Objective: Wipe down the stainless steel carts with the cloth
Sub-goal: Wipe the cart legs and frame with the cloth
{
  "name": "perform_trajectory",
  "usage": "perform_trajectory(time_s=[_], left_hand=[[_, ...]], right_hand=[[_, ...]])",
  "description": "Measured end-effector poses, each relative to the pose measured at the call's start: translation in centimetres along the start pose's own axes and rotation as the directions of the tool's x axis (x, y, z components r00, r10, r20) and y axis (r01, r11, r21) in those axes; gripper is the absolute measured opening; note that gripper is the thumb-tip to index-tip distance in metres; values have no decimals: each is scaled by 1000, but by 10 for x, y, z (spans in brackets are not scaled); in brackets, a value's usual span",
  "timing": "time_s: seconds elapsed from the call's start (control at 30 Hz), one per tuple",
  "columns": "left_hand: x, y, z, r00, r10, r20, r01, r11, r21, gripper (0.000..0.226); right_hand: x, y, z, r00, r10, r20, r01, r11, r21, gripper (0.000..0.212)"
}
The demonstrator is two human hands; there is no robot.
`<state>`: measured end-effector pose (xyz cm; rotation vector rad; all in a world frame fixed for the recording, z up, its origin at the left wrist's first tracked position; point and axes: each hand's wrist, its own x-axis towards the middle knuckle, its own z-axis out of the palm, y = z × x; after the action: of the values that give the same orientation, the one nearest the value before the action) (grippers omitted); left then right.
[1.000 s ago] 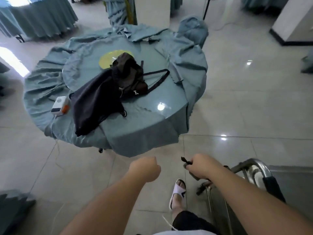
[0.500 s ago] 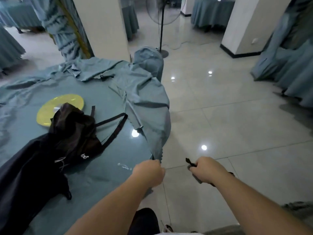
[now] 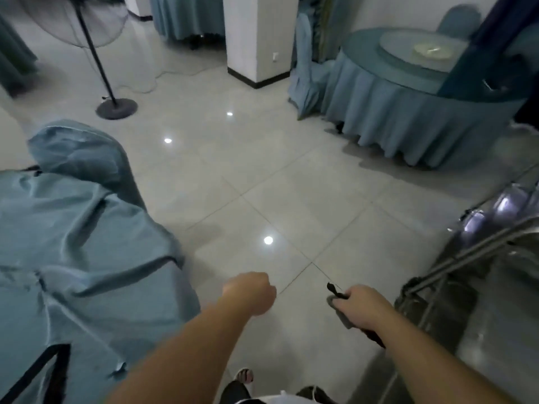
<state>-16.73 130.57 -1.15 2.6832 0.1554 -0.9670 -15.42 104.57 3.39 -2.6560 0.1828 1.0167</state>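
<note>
The right hand (image 3: 360, 304) gripped the dark cloth (image 3: 338, 298), fingers curled around it. The left hand (image 3: 250, 294) was fisted, holding nothing. The stainless steel cart (image 3: 481, 287) stood just right of the cloth hand, nearer that hand, its rail running diagonally up-right.

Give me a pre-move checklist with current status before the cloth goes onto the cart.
1. Cloth in hand: ok, the right hand grips it.
2. Left hand free: ok, fisted, holding nothing.
3. Cart in reach: ok, its rail is just right of the right hand.
4. Cloth touching cart: not ok, they are apart.
5. Floor between feet and cart clear: ok.
6. Cart surface condition: cannot tell, blurred.
</note>
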Motion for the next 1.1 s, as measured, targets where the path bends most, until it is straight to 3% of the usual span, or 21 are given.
perform_trajectory(time_s=[0.37,0.57,0.8,1.0,1.1], left_hand=[[152,170,-79,946,298,128,-324,865,383,50],[223,284,-119,915,378,144,-403,815,416,48],[293,401,-150,844,484,234,-535,722,439,51],[372,484,-162,731,565,382,-677,533,507,47],[414,521,-167,643,596,481,-754,382,534,47]], right_hand=[[91,104,-66,930,367,-34,-337,885,322,40],[152,177,-145,914,404,26,-377,825,421,41],[209,239,-230,861,508,-30,-413,731,543,49],[245,267,-238,796,598,90,-470,518,714,46],[256,270,-232,695,698,174,-538,343,770,42]])
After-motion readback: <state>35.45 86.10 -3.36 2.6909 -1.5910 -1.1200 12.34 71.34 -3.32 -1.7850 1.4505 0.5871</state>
